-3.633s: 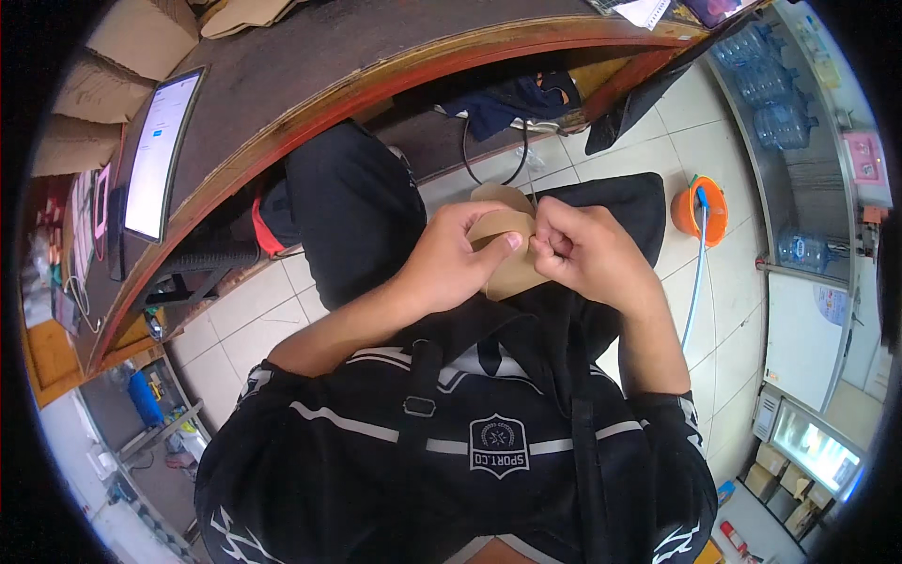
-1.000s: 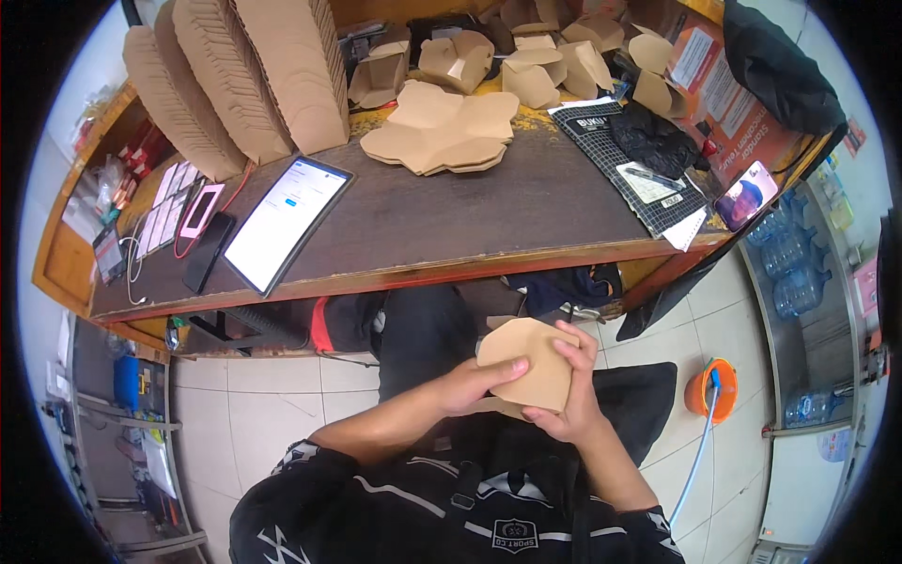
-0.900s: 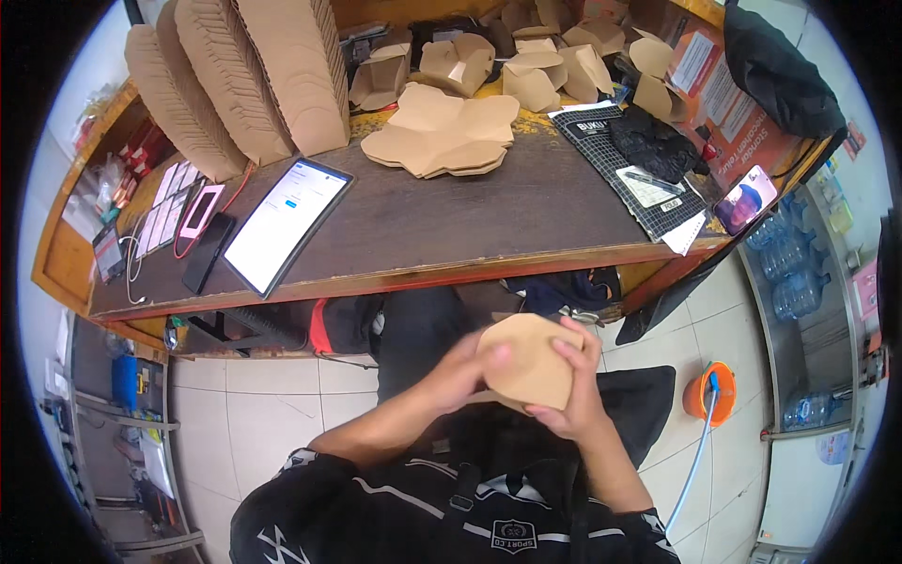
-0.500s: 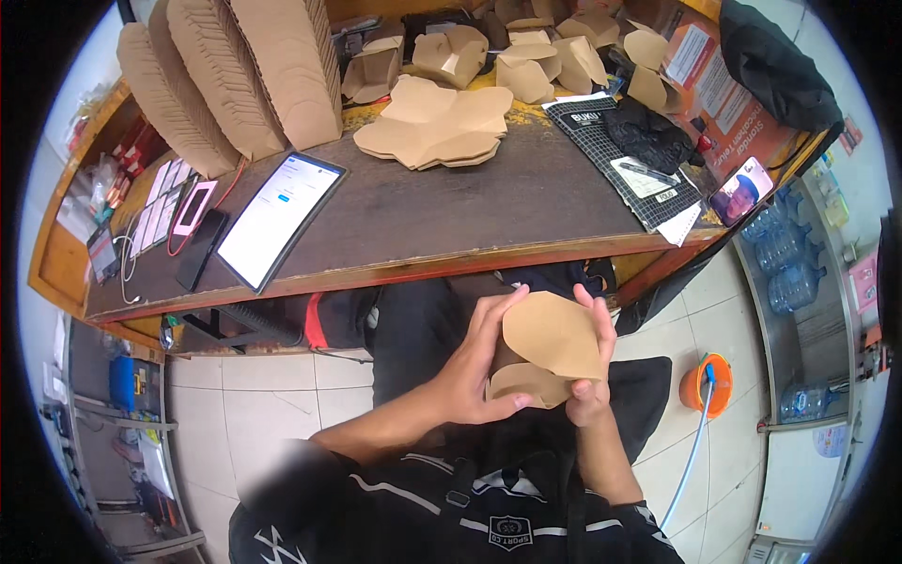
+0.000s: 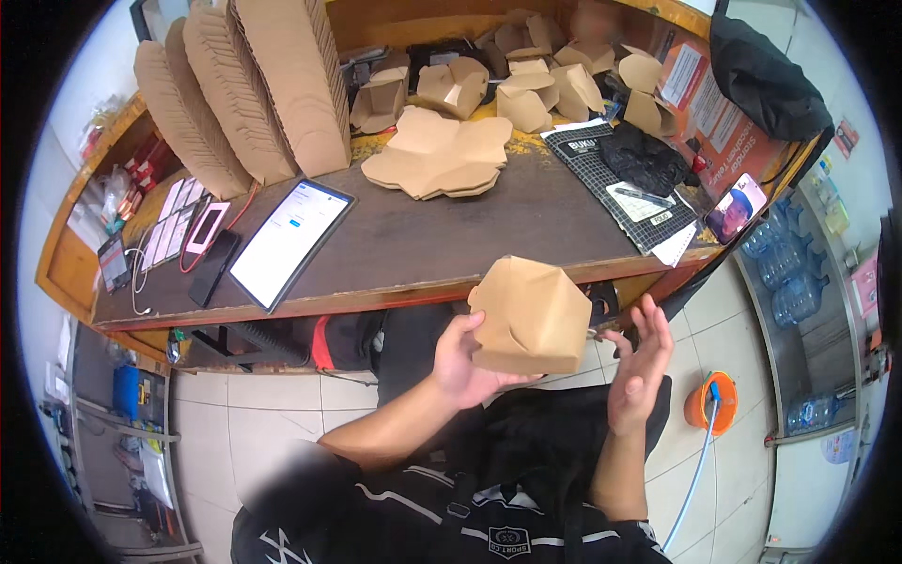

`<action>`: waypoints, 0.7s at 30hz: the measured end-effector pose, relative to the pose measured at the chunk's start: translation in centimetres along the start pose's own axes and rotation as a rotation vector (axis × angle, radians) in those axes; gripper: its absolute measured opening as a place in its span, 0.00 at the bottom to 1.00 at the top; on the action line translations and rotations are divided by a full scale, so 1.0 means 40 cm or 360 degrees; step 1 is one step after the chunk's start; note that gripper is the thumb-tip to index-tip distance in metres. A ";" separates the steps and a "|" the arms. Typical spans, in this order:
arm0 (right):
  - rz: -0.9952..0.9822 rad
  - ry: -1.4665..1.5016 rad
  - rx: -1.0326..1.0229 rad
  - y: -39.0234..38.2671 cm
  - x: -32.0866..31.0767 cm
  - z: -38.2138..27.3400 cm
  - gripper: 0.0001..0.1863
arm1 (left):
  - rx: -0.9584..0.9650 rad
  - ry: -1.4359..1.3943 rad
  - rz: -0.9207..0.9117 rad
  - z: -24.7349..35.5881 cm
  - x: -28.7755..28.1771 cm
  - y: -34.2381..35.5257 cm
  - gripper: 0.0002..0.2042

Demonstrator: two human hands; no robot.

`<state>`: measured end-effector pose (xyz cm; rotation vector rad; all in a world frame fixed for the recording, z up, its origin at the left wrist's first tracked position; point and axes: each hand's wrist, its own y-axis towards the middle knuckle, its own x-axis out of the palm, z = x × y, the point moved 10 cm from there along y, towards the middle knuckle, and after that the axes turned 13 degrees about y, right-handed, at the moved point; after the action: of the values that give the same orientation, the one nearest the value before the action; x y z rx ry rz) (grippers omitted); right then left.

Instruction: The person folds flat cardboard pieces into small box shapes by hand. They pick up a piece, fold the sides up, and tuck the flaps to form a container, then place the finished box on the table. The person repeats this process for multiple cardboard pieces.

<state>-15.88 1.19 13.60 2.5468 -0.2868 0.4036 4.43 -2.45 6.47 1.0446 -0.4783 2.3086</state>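
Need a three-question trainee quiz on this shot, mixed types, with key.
1. Which supports the folded brown paperboard box?
A) left hand only
B) right hand only
C) both hands
2. True or false: the tablet lies left of the flat-lying box blanks.
3. Fill in: the bucket is ___ in colour.

Key: 1. A; the left hand grips it, while the right hand is open and apart. 2. True. 3. Orange.

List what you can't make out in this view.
- Head view: the part of the left hand that lies behind the brown box, which covers it.
- Head view: the inside of the brown box, hidden by its own walls.
- Head view: the top of the rightmost upright cardboard stack, cut off by the upper edge.
- Head view: text on the tablet, too small to read.
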 end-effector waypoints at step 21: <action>-0.0007 -0.0130 0.0485 -0.199 -0.223 0.082 0.25 | 0.0344 0.3713 0.0252 0.604 -0.106 0.360 0.37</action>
<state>-21.21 7.09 4.12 2.8666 -0.2666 0.3658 11.64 -27.77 17.22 -1.7626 0.6607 2.0339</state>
